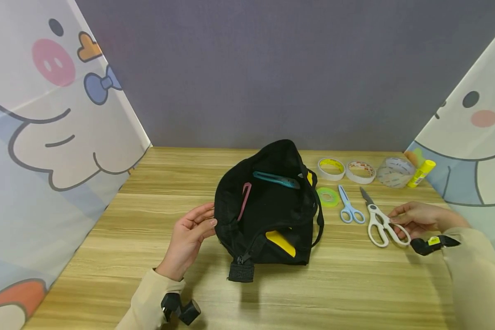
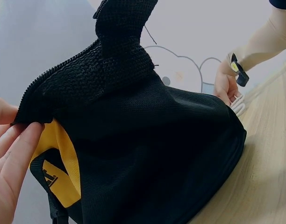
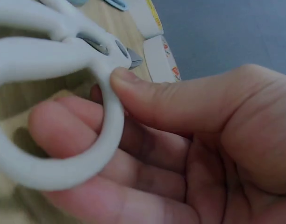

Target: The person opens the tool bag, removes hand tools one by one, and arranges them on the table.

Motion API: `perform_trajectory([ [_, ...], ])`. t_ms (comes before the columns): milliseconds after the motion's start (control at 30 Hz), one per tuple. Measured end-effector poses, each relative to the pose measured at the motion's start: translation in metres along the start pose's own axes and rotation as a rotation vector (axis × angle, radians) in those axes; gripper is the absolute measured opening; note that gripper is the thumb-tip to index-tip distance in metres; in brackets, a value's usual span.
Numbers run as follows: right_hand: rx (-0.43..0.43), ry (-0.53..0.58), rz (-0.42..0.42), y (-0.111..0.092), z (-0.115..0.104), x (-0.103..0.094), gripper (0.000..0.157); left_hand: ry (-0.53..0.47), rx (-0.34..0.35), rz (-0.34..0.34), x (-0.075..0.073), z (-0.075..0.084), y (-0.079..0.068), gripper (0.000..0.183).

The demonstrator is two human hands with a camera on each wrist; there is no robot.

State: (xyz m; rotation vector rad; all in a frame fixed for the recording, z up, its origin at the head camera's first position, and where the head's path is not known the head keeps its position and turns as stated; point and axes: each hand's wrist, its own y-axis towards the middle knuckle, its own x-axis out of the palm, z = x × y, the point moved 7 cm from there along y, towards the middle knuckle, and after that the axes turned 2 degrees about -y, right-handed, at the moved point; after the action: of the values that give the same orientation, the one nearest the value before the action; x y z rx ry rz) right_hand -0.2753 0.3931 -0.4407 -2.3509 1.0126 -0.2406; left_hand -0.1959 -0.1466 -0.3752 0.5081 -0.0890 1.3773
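Note:
A black fabric bag point(image 1: 268, 211) with yellow patches stands unzipped on the table, its mouth facing up. Inside lie a teal utility knife point(image 1: 276, 179) and a pink slim tool point(image 1: 244, 200). My left hand point(image 1: 193, 233) pinches the bag's zippered rim point(image 2: 63, 88) between thumb and fingers. At the right, my right hand point(image 1: 420, 217) holds white-handled scissors point(image 1: 380, 222) by one handle loop. In the right wrist view the thumb presses on that loop point(image 3: 112, 130), with fingers under and through it. The blades point away, toward the back.
Small blue scissors point(image 1: 348, 206) and a green tape roll point(image 1: 327, 197) lie between bag and right hand. Behind them stand two white-rimmed tape rolls point(image 1: 331, 176), a clear tape roll point(image 1: 395, 173) and a yellow glue stick point(image 1: 421, 173). A grey wall point(image 1: 272, 73) closes the back.

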Motion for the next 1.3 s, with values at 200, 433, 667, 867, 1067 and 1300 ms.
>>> perform_trajectory([
  [200,0.127,-0.281,0.265,-0.002,-0.006,-0.004,0.021,-0.003,0.0,-0.005,0.001,0.0,0.0,0.043],
  [433,0.17,-0.419,0.408,-0.005,-0.013,-0.006,0.016,-0.006,-0.007,0.0,0.001,0.001,0.0,0.043],
  [667,0.141,-0.513,0.421,-0.005,-0.033,-0.002,0.018,-0.024,0.009,-0.021,0.002,0.002,0.0,0.043],
  [867,0.082,-0.486,0.424,0.004,-0.068,0.009,0.02,-0.025,0.01,-0.019,0.002,0.002,0.001,0.043],
  [1067,-0.014,-0.471,0.436,0.018,-0.108,0.026,0.025,-0.022,0.006,-0.012,0.001,0.002,0.0,0.043],
  [1300,-0.169,-0.463,0.452,0.027,-0.152,0.057,0.03,-0.023,0.014,-0.022,0.002,0.003,0.0,0.043],
])
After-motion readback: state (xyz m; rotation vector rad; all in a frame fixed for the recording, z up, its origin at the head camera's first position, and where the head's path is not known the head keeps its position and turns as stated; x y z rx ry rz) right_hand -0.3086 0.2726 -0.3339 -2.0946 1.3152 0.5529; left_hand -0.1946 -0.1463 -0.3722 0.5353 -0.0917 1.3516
